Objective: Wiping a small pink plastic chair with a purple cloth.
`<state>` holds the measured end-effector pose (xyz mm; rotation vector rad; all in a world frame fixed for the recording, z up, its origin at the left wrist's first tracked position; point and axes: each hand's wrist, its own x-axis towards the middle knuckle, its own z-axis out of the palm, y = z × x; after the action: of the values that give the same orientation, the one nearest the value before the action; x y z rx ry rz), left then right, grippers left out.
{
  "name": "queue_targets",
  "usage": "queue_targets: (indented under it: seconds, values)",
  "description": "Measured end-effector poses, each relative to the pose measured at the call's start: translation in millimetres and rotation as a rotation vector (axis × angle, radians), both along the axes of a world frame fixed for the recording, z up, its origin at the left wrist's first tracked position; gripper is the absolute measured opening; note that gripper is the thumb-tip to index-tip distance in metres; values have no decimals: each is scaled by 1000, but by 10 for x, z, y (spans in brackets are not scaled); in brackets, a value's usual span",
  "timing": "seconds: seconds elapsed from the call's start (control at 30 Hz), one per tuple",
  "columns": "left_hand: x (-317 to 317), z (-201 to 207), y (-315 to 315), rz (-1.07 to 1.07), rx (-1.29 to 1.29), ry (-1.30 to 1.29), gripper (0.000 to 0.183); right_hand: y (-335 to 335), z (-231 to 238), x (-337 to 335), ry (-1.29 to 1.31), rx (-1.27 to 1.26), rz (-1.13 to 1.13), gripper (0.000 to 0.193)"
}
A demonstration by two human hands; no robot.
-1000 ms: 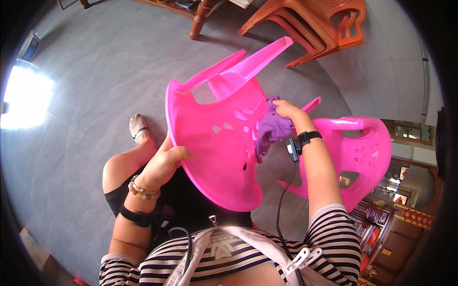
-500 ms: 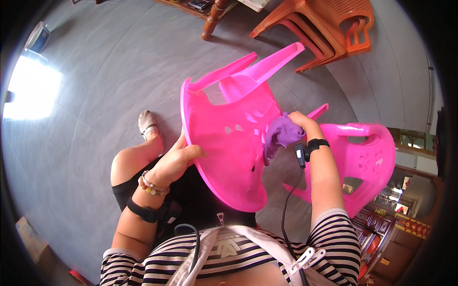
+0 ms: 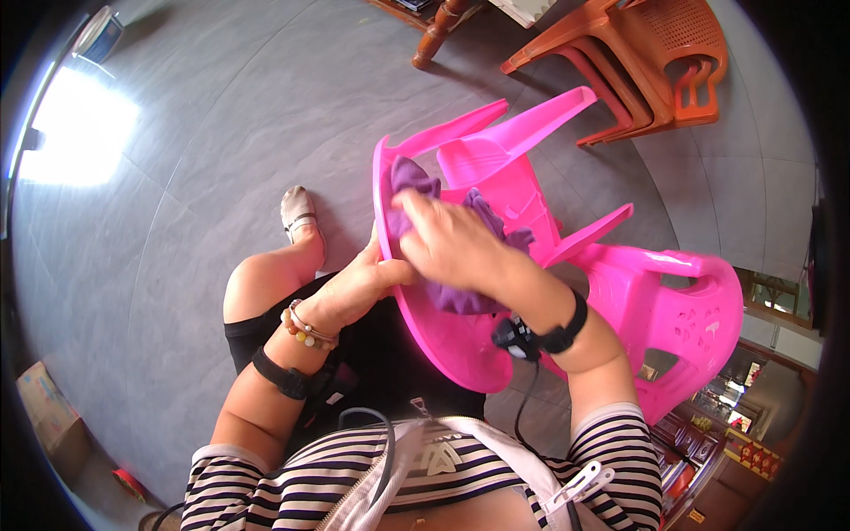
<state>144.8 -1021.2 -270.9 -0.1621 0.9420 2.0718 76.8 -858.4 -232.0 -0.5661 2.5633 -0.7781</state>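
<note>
A bright pink plastic chair (image 3: 456, 354) is tilted in front of me, its legs pointing away to the upper right. My left hand (image 3: 367, 279) grips the near left rim of its backrest, thumb on the inner face. Against the inside of that backrest my right hand (image 3: 447, 243) presses a purple cloth (image 3: 465, 299), which bunches out on both sides of the fingers. The hand is slightly smeared by motion and covers much of the backrest. Both forearms wear black straps, and a small dark device hangs at the right wrist.
A second pink chair (image 3: 691, 323) stands at my right, close to the first one. Stacked orange plastic chairs (image 3: 637, 71) are at the far right. A wooden table leg (image 3: 438, 35) shows at the top, a round tub (image 3: 97, 35) at far left, a cardboard box (image 3: 49, 407) lower left.
My right hand has moved left with the purple cloth, from the seat side of the chair to the upper backrest near my left hand. The left hand keeps its hold on the rim.
</note>
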Motion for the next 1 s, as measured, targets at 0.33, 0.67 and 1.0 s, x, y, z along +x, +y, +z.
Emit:
queue_targets:
  seconds: [0.33, 0.67, 1.0]
  values:
    - [-151, 144, 63, 190, 195, -88, 66, -151, -572, -1035, -226, 386, -54, 49]
    - [-144, -176, 139, 377, 109, -496, 56, 137, 21, 804, -199, -192, -138, 50]
    - [106, -72, 504, 169, 148, -114, 54, 482, 322, 1497, 258, -176, -58, 52]
